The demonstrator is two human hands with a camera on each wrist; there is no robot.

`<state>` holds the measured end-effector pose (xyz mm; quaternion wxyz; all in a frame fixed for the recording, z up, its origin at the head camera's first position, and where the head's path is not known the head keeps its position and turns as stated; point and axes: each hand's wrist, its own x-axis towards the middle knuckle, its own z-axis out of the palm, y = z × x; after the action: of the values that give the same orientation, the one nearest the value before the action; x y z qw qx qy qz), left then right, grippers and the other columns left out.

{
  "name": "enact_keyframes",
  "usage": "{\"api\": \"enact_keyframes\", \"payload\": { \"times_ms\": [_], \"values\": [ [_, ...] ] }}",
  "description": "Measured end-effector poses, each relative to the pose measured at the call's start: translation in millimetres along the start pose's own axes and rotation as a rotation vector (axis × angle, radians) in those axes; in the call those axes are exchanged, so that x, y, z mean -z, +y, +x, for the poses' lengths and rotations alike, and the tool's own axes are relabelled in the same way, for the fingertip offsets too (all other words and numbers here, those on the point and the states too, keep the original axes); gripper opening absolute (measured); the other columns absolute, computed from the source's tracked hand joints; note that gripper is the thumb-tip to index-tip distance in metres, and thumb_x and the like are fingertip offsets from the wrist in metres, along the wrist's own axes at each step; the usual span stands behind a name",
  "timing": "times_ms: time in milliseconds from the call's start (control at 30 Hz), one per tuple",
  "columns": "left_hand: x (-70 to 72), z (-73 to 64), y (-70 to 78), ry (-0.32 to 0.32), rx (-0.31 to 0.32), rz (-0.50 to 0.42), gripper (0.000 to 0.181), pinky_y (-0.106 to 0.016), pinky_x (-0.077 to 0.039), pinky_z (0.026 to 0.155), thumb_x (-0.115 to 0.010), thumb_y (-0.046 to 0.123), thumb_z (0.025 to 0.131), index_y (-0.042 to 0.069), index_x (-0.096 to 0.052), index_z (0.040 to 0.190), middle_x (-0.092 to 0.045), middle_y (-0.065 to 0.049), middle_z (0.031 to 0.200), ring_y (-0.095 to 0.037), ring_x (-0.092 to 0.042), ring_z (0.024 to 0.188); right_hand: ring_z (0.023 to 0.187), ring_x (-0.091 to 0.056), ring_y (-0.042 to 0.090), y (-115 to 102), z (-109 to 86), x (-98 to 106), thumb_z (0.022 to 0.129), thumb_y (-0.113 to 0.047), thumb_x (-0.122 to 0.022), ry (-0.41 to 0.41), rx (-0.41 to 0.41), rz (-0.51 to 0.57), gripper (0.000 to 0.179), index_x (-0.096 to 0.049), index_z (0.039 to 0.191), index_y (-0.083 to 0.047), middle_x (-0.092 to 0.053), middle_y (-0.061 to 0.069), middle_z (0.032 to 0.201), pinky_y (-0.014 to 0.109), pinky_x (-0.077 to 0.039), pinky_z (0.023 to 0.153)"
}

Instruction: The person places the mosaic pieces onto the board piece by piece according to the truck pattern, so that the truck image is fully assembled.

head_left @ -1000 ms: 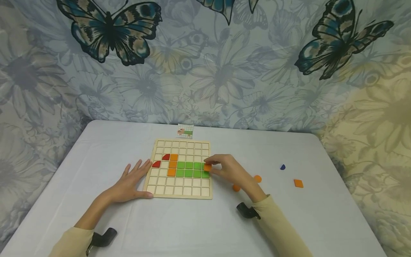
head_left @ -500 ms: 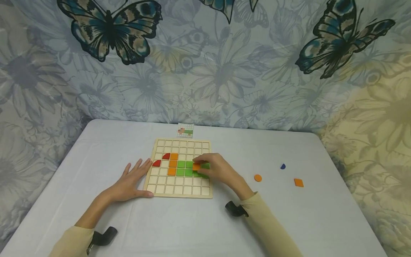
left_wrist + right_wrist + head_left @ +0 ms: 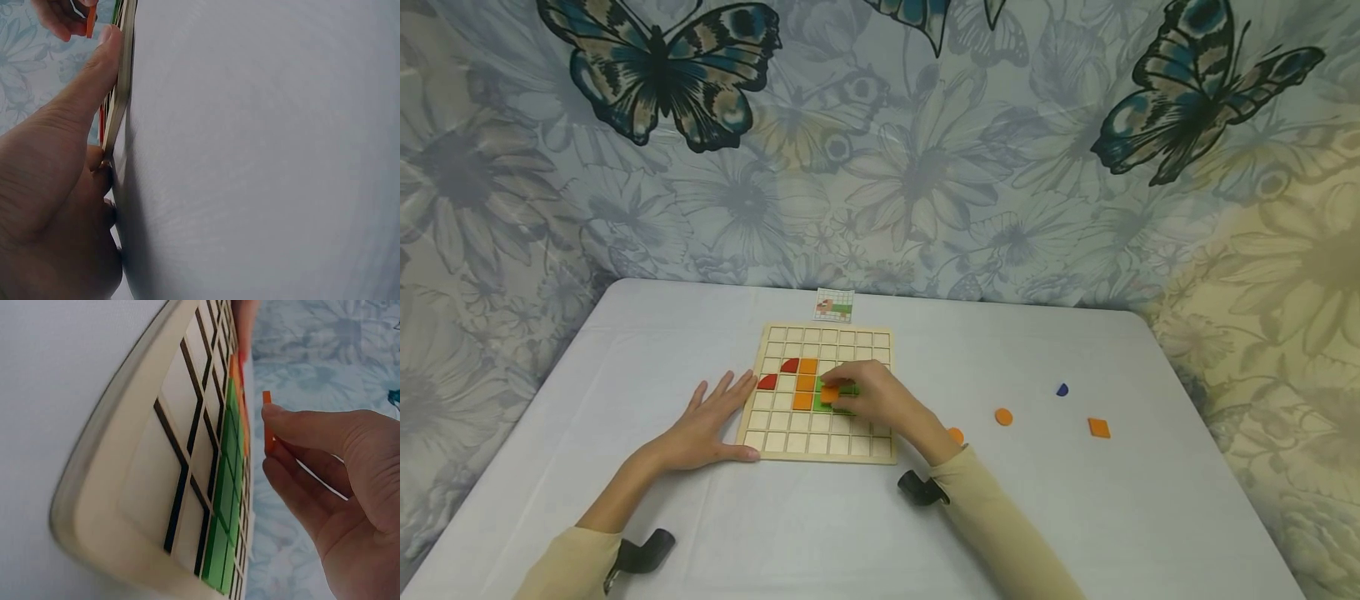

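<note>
My right hand pinches an orange square tile between thumb and fingers, above the wooden grid board. In the right wrist view there is a gap between that tile and the board's surface. Beneath the hand lie green square tiles, partly hidden by it in the head view. Left of them stands a column of orange tiles, and two red quarter-round tiles sit further left. My left hand rests at the board's left edge, fingers spread, with the thumb on its near corner.
Behind the board lies a small pattern card. To the right on the white table are an orange disc, another orange disc by the right wrist, a blue half-round piece and an orange square tile.
My right hand has carried the orange tile leftward, from the board's right edge across the green tiles toward the orange column. The left hand has stayed in place.
</note>
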<state>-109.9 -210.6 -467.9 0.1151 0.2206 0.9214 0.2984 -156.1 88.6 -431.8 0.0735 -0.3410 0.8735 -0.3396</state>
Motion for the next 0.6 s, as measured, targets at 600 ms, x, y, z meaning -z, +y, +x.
{"api": "enact_keyframes", "payload": {
  "times_ms": [600],
  "values": [
    [0.6,0.2,-3.3,-0.016,0.006,0.009,0.114,-0.062,0.008,0.115,-0.078,0.057,0.073,0.001,-0.021,0.155,-0.015,-0.018,0.162,-0.043,-0.001,0.148,0.107,-0.064,0.01,-13,21.1,-21,0.086,-0.011,-0.076,-0.052,-0.015,-0.065,0.034,-0.07,0.119,-0.009,-0.07,-0.001,0.117,0.021,-0.048,0.095]
  ]
}}
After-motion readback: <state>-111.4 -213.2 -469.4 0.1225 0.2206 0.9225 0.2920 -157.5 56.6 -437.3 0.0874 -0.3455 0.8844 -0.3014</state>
